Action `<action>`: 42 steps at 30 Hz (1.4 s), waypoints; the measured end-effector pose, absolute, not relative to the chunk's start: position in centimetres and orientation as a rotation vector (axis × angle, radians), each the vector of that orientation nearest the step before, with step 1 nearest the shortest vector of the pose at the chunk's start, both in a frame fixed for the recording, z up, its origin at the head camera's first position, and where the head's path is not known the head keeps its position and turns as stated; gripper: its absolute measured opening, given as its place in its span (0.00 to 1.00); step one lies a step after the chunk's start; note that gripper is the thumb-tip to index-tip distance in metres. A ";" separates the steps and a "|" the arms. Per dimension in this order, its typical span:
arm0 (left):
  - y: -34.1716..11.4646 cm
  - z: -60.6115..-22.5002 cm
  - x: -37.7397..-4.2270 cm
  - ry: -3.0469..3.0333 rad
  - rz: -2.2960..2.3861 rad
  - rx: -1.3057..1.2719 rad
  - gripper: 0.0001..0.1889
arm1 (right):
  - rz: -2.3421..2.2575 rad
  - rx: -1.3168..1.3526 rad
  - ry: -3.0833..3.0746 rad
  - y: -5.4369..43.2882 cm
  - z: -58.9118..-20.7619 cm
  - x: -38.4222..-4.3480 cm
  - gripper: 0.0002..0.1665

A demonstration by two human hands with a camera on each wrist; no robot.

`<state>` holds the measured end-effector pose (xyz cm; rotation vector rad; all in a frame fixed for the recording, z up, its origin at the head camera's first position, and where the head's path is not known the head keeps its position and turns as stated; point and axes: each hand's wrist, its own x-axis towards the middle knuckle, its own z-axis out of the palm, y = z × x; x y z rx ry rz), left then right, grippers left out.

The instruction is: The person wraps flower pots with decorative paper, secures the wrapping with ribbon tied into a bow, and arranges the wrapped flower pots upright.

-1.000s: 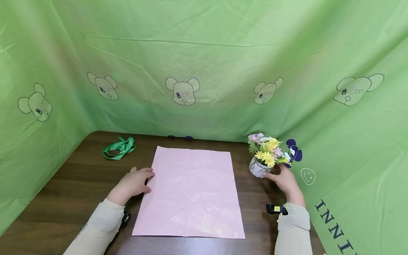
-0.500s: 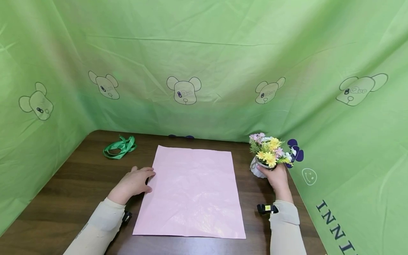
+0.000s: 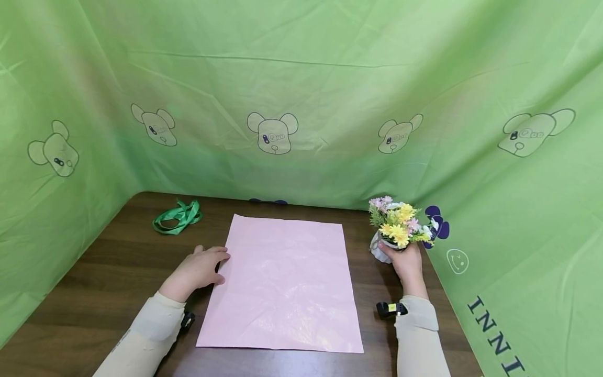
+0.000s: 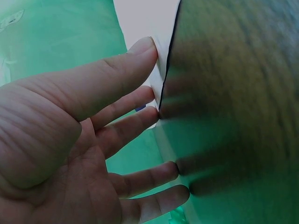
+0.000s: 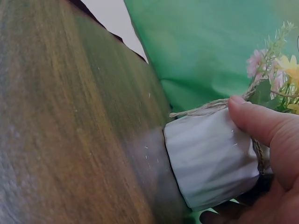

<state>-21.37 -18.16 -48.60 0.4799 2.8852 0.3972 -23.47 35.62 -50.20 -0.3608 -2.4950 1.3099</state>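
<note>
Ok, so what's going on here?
A person's right hand grips a white pot of flowers at the right side of the table. The left hand touches the left edge of a pink sheet, which lies flat between the hands. A green ribbon lies loosely looped at the far left, untouched.

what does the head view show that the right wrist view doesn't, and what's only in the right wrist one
Only the head view shows the left hand, the green ribbon and the pink sheet in full.

Only the right wrist view clearly shows the twine at the rim of the white pot.

Both show the right hand holding that pot, its flowers, the brown table and green cloth.
</note>
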 end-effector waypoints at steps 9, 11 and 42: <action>-18.1 -48.5 -21.2 2.883 0.403 0.477 0.31 | 1.280 -0.412 -2.483 35.6 -50.0 -23.4 0.56; -18.1 -48.4 -21.1 2.883 0.400 0.476 0.31 | 1.270 -0.415 -2.484 35.6 -50.0 -23.3 0.56; -18.1 -48.6 -21.3 2.880 0.381 0.479 0.31 | 1.360 -0.268 -2.409 29.5 -42.6 -21.4 0.54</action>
